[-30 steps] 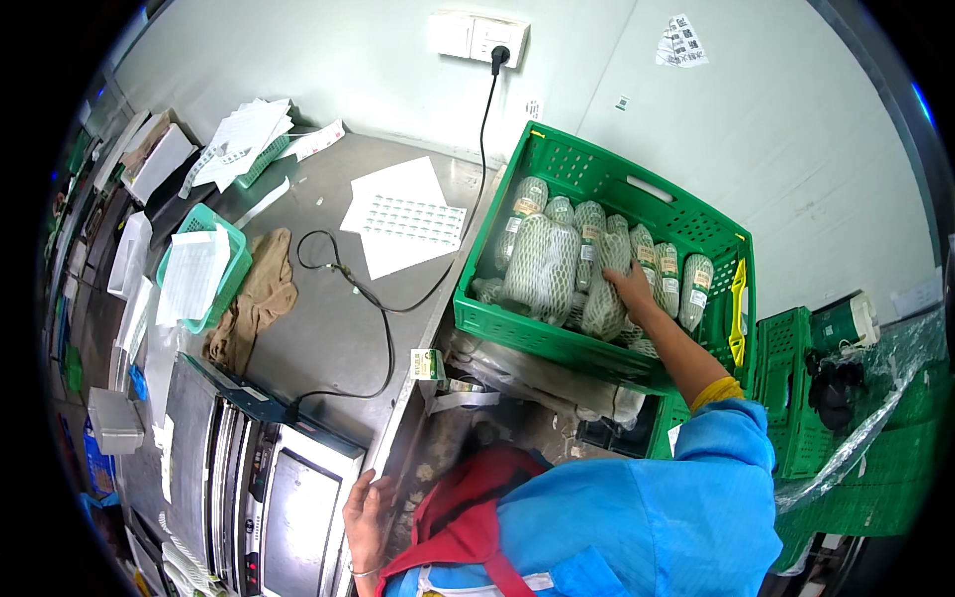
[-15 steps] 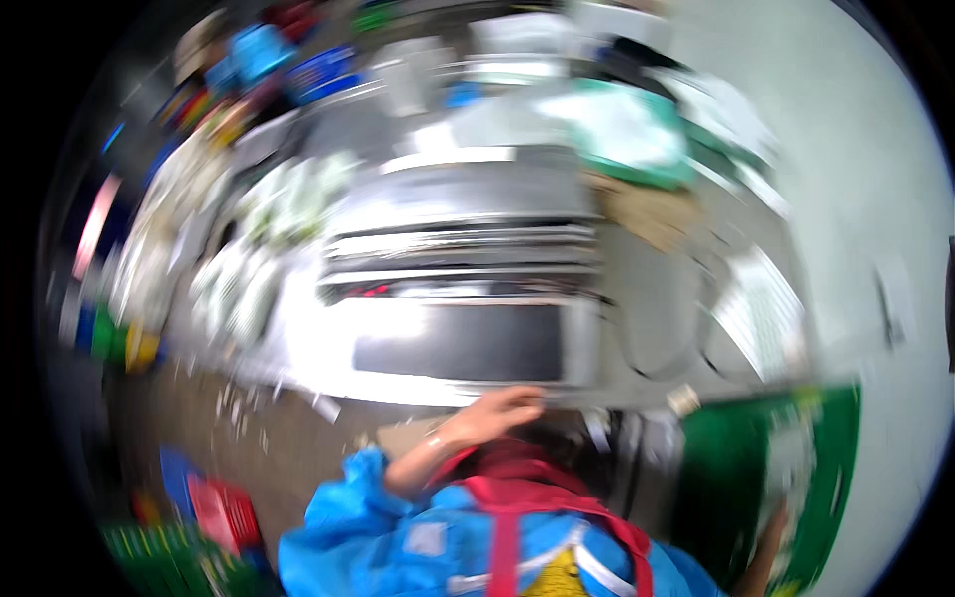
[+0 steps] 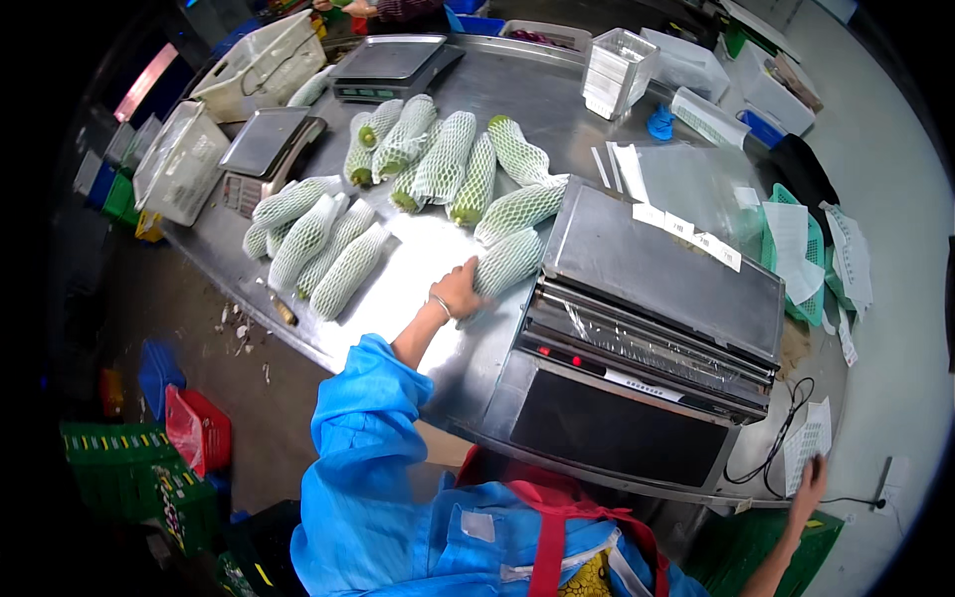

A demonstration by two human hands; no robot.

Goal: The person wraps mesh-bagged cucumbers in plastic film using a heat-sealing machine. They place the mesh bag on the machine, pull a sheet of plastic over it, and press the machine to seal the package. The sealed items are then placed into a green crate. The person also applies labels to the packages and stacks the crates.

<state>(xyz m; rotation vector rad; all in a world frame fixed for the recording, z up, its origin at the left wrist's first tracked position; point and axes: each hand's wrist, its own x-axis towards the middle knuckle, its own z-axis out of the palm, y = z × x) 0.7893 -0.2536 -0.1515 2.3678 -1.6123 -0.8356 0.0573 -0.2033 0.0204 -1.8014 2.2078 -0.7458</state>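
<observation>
My left hand (image 3: 456, 291) is wrapped round the near end of a long green vegetable in white foam netting (image 3: 505, 264), beside the steel wrapping machine (image 3: 647, 269) with its dark plate (image 3: 614, 428). Several more netted vegetables (image 3: 444, 154) lie beyond it, and another group (image 3: 338, 269) lies to the left. My right hand (image 3: 810, 483) hangs at the right near a sheet of labels (image 3: 804, 438), fingers apart, nothing visible in it.
Two scales (image 3: 386, 60) (image 3: 261, 144), white crates (image 3: 171, 164), clear containers (image 3: 615, 70) and a teal basket (image 3: 771, 239) stand on the steel table (image 3: 527, 80). A co-worker's hands (image 3: 353, 8) show at the far edge. Coloured crates (image 3: 199, 433) stand lower left; a cord (image 3: 796, 398) runs rightward.
The view has turned from the green crate to the table. My right hand has left the netted vegetables in that crate; my left hand has moved forward onto one on the table.
</observation>
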